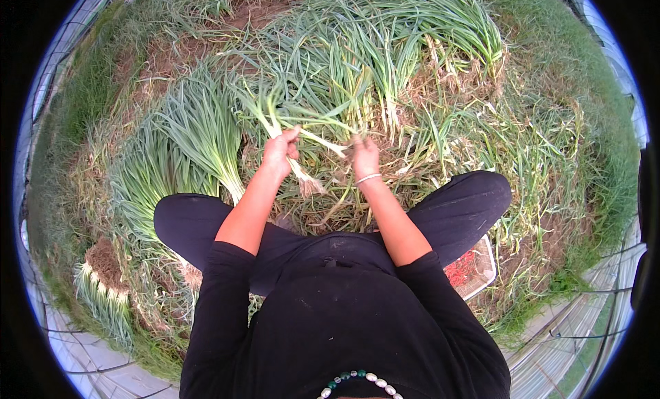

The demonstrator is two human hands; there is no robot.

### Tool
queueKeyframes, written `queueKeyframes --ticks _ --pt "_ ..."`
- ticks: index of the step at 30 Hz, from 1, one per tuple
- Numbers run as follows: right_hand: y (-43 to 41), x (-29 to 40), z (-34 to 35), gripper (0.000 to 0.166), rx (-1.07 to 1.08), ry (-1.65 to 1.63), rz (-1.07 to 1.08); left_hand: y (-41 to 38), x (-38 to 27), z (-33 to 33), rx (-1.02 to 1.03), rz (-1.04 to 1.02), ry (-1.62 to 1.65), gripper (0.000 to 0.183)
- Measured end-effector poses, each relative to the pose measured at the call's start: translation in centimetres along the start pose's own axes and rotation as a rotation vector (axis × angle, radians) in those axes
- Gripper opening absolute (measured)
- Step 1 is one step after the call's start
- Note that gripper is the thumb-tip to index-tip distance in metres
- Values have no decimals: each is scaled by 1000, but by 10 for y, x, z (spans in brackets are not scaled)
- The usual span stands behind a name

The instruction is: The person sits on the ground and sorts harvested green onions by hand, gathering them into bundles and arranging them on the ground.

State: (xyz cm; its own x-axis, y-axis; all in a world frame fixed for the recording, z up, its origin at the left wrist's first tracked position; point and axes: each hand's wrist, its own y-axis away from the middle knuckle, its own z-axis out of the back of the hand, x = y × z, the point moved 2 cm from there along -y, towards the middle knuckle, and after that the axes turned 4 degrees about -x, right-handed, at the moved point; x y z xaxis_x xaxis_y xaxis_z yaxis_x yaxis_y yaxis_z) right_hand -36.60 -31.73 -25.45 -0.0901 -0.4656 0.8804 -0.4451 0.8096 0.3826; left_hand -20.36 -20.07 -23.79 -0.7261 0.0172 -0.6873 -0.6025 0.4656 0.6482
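Observation:
My left hand [280, 152] is closed around a few green garlic or leek-like stalks [300, 171], with white stems and pale roots pointing down to the right. A second white stem [326, 143] slants from that hand towards the right one. My right hand [365, 157], with a pale bangle at the wrist, pinches a thin yellowish leaf [336, 121] that runs across from the held stalks. Its fingertips are partly blurred. Beneath both hands lies a litter of stripped leaves [335, 203].
Bundled green stalks [201, 136] lean beside my left knee. More uncleaned stalks [381, 63] lie ahead. Another bundle [105, 285], roots up, is at the far left. Behind my right knee stands a pale plastic basket [487, 267] holding red bands or ties [460, 269].

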Motion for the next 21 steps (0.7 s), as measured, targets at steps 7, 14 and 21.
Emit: queueKeyframes --ticks 7,14,21 --pt "-75 23 179 36 -594 503 240 -4 -39 -2 45 -56 193 22" --pt "15 60 16 56 179 1112 760 10 -12 -7 107 49 -5 17" --pt "39 10 -25 24 214 1014 711 15 6 -6 83 87 -76 22"
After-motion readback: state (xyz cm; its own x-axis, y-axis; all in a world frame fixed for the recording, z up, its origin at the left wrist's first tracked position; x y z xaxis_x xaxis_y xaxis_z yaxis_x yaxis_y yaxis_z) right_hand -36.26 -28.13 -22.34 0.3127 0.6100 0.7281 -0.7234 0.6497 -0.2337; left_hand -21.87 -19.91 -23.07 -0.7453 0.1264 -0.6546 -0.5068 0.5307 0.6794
